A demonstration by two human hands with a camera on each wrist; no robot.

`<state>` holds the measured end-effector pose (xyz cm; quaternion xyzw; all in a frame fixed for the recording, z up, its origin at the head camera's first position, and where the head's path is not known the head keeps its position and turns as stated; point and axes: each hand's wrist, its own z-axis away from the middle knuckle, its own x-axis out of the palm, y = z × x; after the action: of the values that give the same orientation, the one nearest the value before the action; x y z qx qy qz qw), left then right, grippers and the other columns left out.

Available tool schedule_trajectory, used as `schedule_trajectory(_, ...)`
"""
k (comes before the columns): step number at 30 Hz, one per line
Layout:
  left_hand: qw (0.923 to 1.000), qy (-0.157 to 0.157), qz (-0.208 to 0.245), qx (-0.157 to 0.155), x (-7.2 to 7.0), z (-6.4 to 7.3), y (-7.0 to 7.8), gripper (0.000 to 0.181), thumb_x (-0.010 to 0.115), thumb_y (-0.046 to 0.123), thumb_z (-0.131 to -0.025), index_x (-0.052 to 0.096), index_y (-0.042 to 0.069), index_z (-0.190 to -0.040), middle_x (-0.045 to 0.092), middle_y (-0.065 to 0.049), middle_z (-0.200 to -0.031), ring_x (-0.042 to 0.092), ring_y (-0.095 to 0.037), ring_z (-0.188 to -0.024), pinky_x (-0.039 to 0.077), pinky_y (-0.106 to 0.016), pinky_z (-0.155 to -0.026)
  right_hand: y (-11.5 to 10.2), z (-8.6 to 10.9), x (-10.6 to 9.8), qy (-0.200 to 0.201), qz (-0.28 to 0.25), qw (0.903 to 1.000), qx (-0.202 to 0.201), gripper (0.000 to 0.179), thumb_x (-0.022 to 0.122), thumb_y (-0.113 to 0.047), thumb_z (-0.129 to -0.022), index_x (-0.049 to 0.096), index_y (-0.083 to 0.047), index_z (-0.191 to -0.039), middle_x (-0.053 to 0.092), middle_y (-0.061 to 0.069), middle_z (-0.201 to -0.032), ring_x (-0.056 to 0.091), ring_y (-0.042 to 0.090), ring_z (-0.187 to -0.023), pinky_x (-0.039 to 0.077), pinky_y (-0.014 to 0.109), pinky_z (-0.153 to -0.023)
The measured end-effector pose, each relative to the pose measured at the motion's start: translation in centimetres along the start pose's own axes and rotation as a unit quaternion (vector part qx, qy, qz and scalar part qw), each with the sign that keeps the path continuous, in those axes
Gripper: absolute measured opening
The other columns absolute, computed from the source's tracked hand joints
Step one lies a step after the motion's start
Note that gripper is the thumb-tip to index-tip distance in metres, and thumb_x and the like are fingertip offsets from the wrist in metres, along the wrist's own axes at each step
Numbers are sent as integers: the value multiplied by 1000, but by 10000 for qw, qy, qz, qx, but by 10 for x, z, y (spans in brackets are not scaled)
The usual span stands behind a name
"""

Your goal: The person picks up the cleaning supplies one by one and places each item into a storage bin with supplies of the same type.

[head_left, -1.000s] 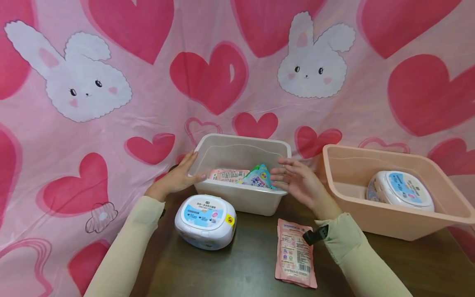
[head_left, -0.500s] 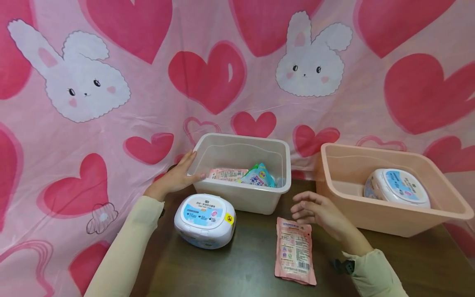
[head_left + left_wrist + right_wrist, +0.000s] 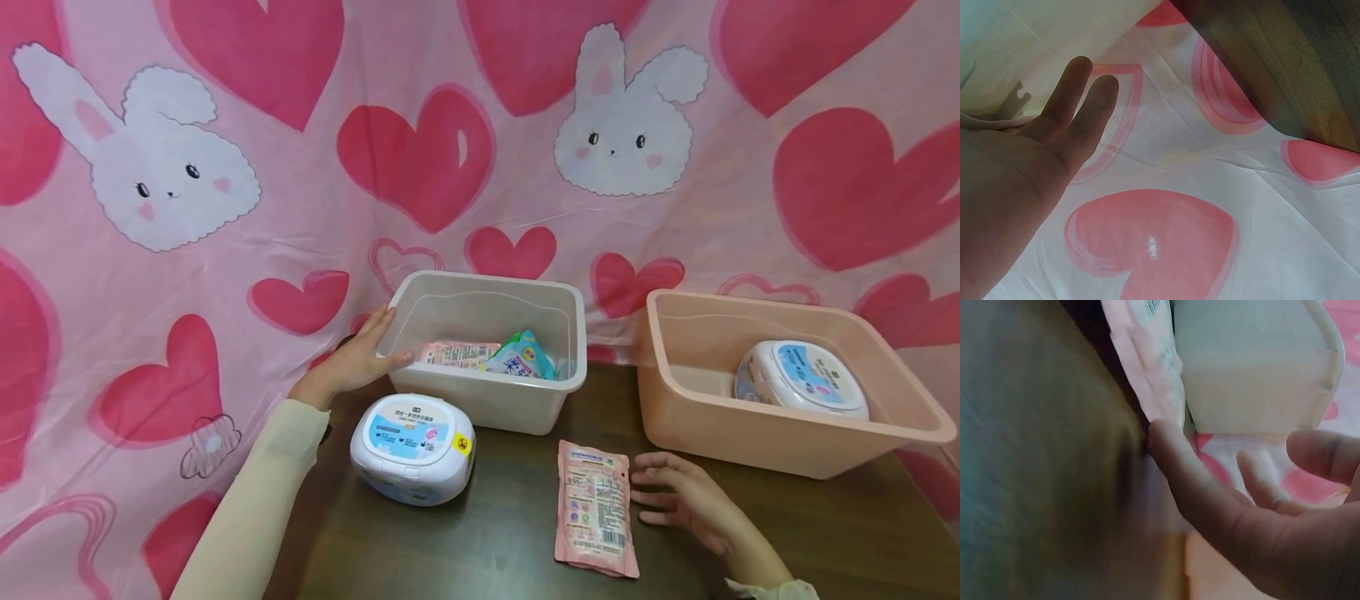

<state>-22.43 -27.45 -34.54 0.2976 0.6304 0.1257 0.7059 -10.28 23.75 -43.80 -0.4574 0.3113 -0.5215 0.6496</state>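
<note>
A pink refill pouch [image 3: 596, 510] lies flat on the table, printed side up. My right hand [image 3: 692, 500] is beside it, fingers extended, the fingertips right at the pouch's right edge; in the right wrist view one fingertip [image 3: 1163, 428] meets the pouch's edge. My left hand [image 3: 348, 364] rests at the left end of the pale grey bin [image 3: 487, 396], fingers straight along its outside and thumb by the front rim. Inside that bin are another pink pouch [image 3: 457, 353] and a blue-green packet [image 3: 521, 357]. A white lidded tub [image 3: 412, 450] stands in front of it.
To the right stands a peach bin [image 3: 750, 433] with a second white tub [image 3: 806, 379] tilted inside. Behind both bins hangs a pink cloth [image 3: 300, 225] with hearts and rabbits. Everything stands on a dark wooden table [image 3: 510, 533].
My right hand has come away from the grey bin's right end, down and to the right, to the pouch's right side. The left hand has stayed at the bin.
</note>
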Motion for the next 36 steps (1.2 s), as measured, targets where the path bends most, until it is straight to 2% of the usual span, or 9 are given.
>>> schedule_trajectory(6, 10000, -4, 18, -80, 1, 0, 0, 105, 67, 58, -89, 7, 17, -164, 2, -11, -169, 16, -47, -148, 25, -72, -108, 15, 0, -5, -112, -451, 9989, 96, 35, 46, -20, -107, 47, 2, -134, 52, 22, -125, 64, 34, -109, 55, 53, -89)
schedule_trajectory(10, 9999, -27, 47, -141, 1, 0, 1, 106, 68, 59, -88, 6, 18, -164, 2, -10, -169, 15, -47, -149, 25, -72, -108, 22, -1, -8, -397, -1144, 9924, 211, 27, 43, -18, -108, 55, -7, -130, 54, 17, -123, 62, 29, -110, 52, 54, -95)
schedule_trajectory(17, 10000, -20, 72, -23, 2, -1, -1, 105, 67, 59, -89, 7, 17, -164, 2, -11, -169, 15, -47, -148, 24, -71, -109, 23, -3, -8, -921, -2735, 9563, 461, 30, 38, -14, -108, 68, -16, -113, 57, 14, -119, 57, 22, -103, 50, 45, -99)
schedule_trajectory(21, 10000, -19, 87, 22, 1, -1, -2, 105, 67, 59, -89, 7, 17, -164, 2, -10, -169, 15, -46, -149, 24, -70, -110, 21, -6, -6, -1213, -3249, 9363, 560, 34, 36, -14, -108, 70, -12, -112, 57, 15, -119, 59, 18, -100, 51, 35, -95)
schedule_trajectory(24, 9999, -18, 98, 27, 1, -1, -2, 106, 67, 59, -89, 7, 17, -164, 2, -11, -169, 15, -46, -149, 24, -70, -110, 23, -9, -3, -1514, -3394, 9268, 548, 35, 34, -12, -109, 69, -10, -113, 58, 12, -115, 59, 14, -94, 50, 30, -92)
schedule_trajectory(28, 9999, -25, 112, 13, 1, -1, -1, 107, 68, 59, -88, 7, 17, -164, 2, -10, -169, 15, -46, -149, 24, -70, -110, 27, -12, 1, -1829, -3296, 9254, 398, 35, 32, -9, -109, 67, -8, -109, 60, 4, -103, 57, 9, -87, 48, 24, -87)
schedule_trajectory(31, 9999, -28, 110, -23, 0, 0, 0, 107, 68, 59, -87, 7, 17, -164, 1, -10, -169, 14, -45, -149, 24, -70, -110, 29, -14, 5, -1740, -3103, 9341, 286, 33, 33, -8, -109, 66, -10, -103, 61, 0, -99, 56, 8, -88, 48, 24, -87)
schedule_trajectory(34, 9999, -22, 114, -65, 0, 0, 0, 107, 68, 59, -87, 7, 17, -164, 1, -9, -169, 13, -45, -150, 23, -70, -110, 28, -13, 9, -1388, -2763, 9508, 192, 26, 38, -11, -109, 63, -15, -109, 61, -1, -109, 56, 13, -101, 48, 32, -94)
schedule_trajectory(36, 9999, -21, 122, -84, 1, 0, 0, 106, 69, 56, -88, 6, 17, -164, 1, -9, -169, 13, -45, -150, 23, -71, -110, 27, -10, 13, -1414, -2723, 9516, 171, 23, 37, -13, -110, 56, -17, -123, 59, 3, -121, 54, 19, -114, 45, 41, -102)
